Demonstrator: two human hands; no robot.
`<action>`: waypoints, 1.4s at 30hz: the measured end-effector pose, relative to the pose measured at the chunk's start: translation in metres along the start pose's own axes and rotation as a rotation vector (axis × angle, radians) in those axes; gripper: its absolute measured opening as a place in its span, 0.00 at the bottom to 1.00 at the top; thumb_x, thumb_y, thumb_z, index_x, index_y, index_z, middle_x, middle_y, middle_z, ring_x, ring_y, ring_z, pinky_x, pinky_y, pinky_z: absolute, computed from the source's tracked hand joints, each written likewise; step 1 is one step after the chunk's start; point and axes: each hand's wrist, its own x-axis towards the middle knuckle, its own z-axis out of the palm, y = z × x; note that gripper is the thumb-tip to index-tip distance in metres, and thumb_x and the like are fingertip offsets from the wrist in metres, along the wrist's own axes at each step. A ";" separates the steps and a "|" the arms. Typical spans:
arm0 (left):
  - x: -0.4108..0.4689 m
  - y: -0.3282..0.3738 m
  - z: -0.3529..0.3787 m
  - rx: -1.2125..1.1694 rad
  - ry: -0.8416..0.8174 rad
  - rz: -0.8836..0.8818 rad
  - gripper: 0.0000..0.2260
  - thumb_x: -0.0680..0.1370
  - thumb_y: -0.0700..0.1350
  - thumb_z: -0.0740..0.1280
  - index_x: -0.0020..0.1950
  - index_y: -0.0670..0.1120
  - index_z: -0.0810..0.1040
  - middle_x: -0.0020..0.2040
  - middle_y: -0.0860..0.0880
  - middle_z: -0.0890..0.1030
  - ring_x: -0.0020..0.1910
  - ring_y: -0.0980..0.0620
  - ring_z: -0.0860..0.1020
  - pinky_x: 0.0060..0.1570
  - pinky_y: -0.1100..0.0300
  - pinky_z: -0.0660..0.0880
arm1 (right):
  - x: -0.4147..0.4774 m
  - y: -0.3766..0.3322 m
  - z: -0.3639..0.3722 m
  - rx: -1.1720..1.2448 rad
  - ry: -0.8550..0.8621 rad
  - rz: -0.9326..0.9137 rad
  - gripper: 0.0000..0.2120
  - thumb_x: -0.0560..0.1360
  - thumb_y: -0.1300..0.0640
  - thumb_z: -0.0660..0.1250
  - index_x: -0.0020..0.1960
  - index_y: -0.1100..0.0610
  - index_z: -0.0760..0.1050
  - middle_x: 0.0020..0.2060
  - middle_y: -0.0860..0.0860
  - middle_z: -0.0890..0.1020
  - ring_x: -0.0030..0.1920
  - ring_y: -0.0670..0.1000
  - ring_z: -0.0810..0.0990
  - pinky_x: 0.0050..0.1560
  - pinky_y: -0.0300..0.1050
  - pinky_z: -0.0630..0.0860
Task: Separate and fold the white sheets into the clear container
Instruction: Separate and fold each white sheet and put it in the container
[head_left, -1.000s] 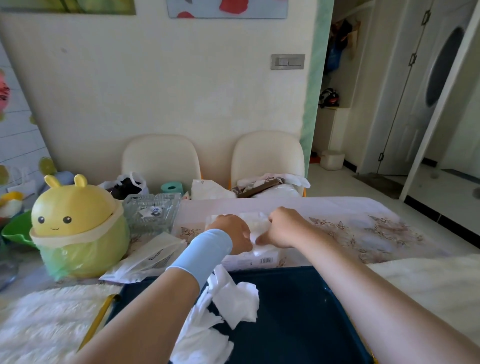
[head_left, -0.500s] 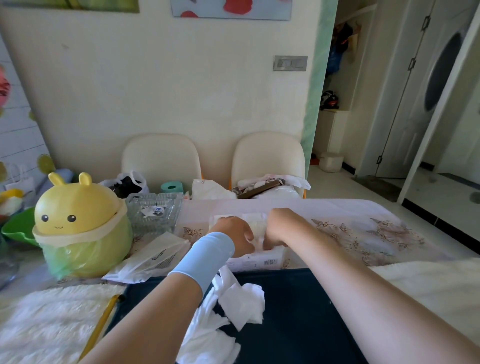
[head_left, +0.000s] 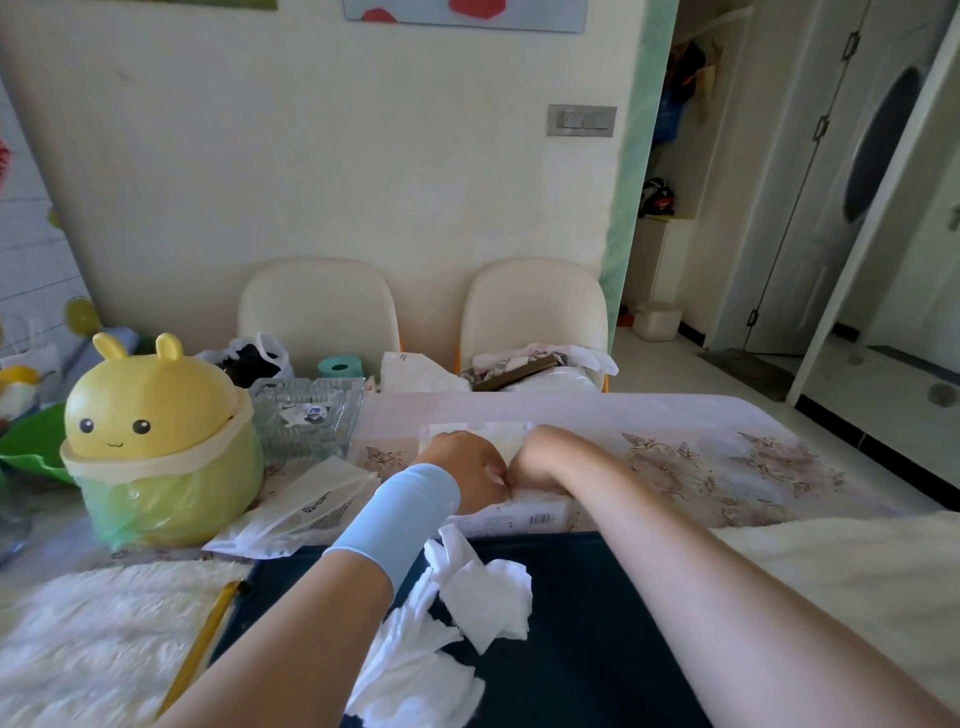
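Nearest me, the loose white sheets (head_left: 483, 592) lie crumpled on the dark mat (head_left: 597, 623), right against the left forearm. I'd guess any drag of that arm could sweep them off or ball them tighter, and thin paper like that would tear when pulled apart. Beyond them the left hand (head_left: 467, 475) and right hand (head_left: 535, 457) sit knuckle to knuckle, down in the clear container (head_left: 540, 519) on the tabletop (head_left: 727, 457). Both hands have their fingers curled under, but the tips are hidden, so I cannot tell whether they pinch a sheet or only push it down. If they lift out too fast, the fold may spring open or cling and come up with them. A hard shove could also skid the light box toward the far edge. The container lies flat, opening upward, its long axis running left to right, barcoded wall facing near, with white paper (head_left: 511, 441) showing inside.
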 end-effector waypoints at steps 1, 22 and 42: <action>-0.002 0.001 -0.001 0.023 -0.003 0.006 0.14 0.75 0.53 0.68 0.60 0.56 0.80 0.62 0.51 0.78 0.61 0.48 0.75 0.60 0.56 0.74 | -0.001 -0.003 0.003 0.015 -0.031 -0.002 0.16 0.82 0.51 0.62 0.38 0.59 0.68 0.34 0.55 0.70 0.33 0.53 0.71 0.34 0.43 0.68; 0.003 -0.007 0.009 0.287 -0.045 -0.009 0.25 0.85 0.52 0.48 0.81 0.47 0.48 0.82 0.48 0.46 0.80 0.45 0.44 0.78 0.48 0.46 | -0.008 0.040 0.023 -0.012 0.568 -0.391 0.14 0.81 0.55 0.54 0.52 0.55 0.78 0.50 0.54 0.80 0.52 0.56 0.77 0.46 0.49 0.74; -0.024 -0.011 -0.012 0.034 0.011 -0.059 0.26 0.83 0.47 0.58 0.80 0.50 0.54 0.81 0.49 0.52 0.80 0.47 0.51 0.76 0.51 0.51 | -0.016 0.031 0.036 0.031 0.492 -0.574 0.21 0.84 0.47 0.54 0.75 0.51 0.67 0.74 0.54 0.67 0.74 0.56 0.64 0.70 0.54 0.64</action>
